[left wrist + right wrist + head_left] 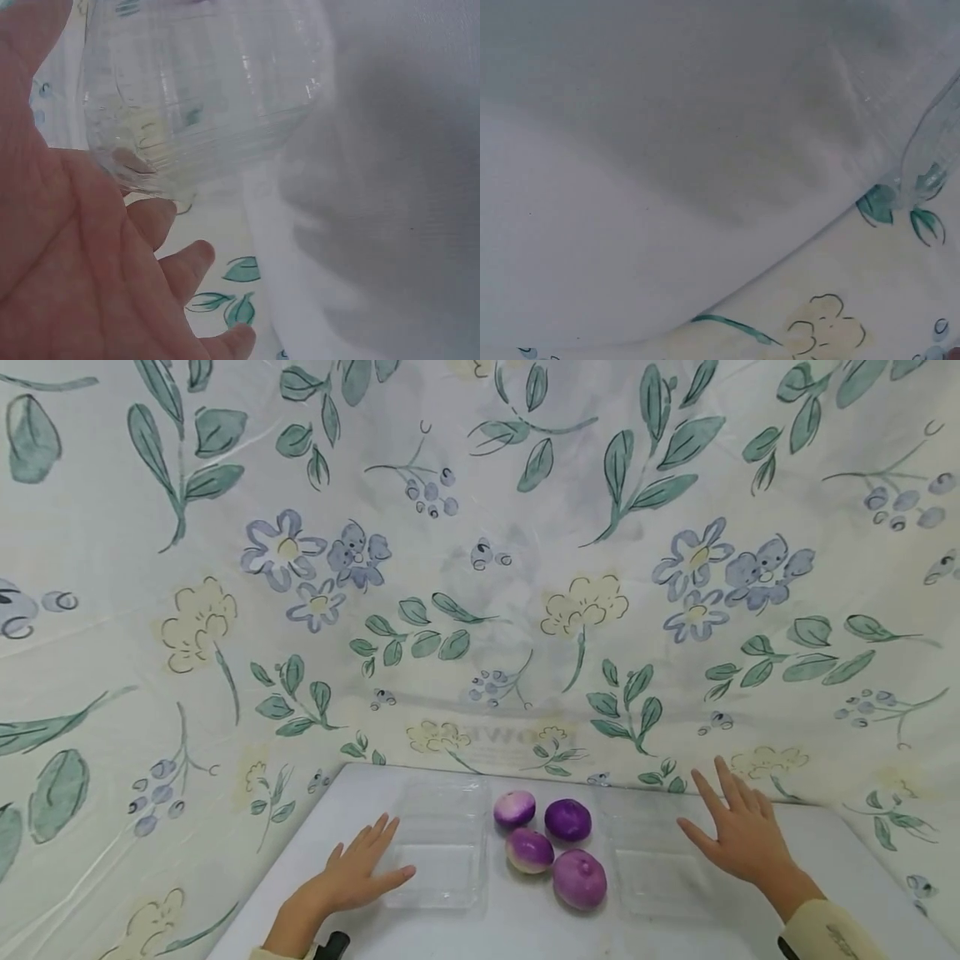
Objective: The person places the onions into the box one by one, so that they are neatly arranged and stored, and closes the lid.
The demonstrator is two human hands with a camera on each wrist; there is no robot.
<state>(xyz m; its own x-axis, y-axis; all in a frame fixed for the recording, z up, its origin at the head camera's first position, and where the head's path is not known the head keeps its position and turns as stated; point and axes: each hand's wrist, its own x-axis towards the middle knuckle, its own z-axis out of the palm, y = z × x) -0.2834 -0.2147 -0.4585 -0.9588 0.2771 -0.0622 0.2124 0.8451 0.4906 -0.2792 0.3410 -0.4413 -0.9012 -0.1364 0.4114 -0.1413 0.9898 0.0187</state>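
Observation:
My left hand (352,872) is held beside the left clear plastic container (435,877), fingers extended and thumb spread. In the left wrist view, the palm (75,255) is next to that container's transparent wall (210,75); whether they touch I cannot tell. My right hand (738,839), fingers spread, is beside the right clear container (660,881), and it holds nothing. Between the containers lie several round purple vegetables, perhaps turnips or onions: a purple-and-white one (514,810), a dark purple one (567,821), a purple one with a pale base (530,851) and a pinkish-purple one (580,879).
Both containers stand on a white table (540,935). A cloth (480,568) printed with leaves and flowers hangs behind the table and around its sides. In the right wrist view, the table edge curves past part of the clear container (934,135).

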